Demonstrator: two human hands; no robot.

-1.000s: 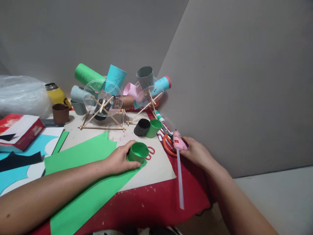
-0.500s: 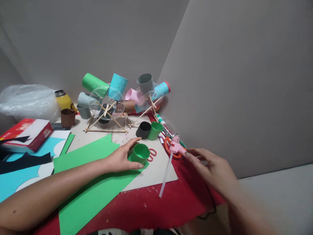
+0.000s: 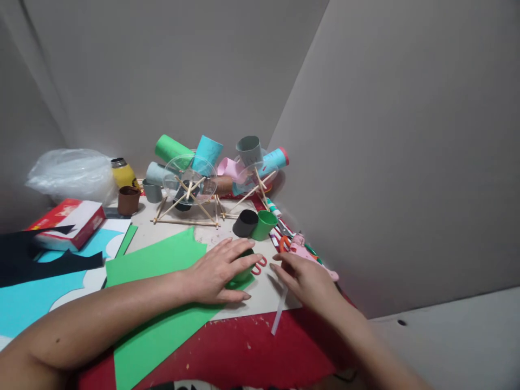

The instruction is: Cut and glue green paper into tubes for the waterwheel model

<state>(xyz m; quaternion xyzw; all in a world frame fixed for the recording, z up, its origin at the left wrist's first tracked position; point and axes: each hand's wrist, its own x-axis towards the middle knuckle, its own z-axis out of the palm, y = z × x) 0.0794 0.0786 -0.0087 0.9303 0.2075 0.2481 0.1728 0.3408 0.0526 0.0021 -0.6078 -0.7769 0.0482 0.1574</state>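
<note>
A small green paper cup (image 3: 242, 275) stands on a corner of the green sheet (image 3: 162, 292). My left hand (image 3: 221, 271) lies over it, with the fingers across its top and the thumb along the near side, so most of the cup is hidden. My right hand (image 3: 306, 279) hovers to the right with nothing in it, thumb and fingers apart. Between the hands lie the red scissors handles (image 3: 259, 265). Behind my right hand rests a pink glue gun (image 3: 300, 246), a clear glue stick (image 3: 279, 314) reaching out below the hand.
A black paper cup (image 3: 245, 223) and another green cup (image 3: 266, 225) stand behind. Farther back are stick-framed wheels (image 3: 189, 189) carrying coloured paper tubes. On the left are a red-and-white box (image 3: 71, 222), a brown cup (image 3: 128, 200), a yellow bottle (image 3: 124, 174) and a plastic bag (image 3: 73, 173).
My right hand has let go of the glue gun, now lying on the table, and moved left toward the cup. My left hand has shifted from the cup's side to over its top.
</note>
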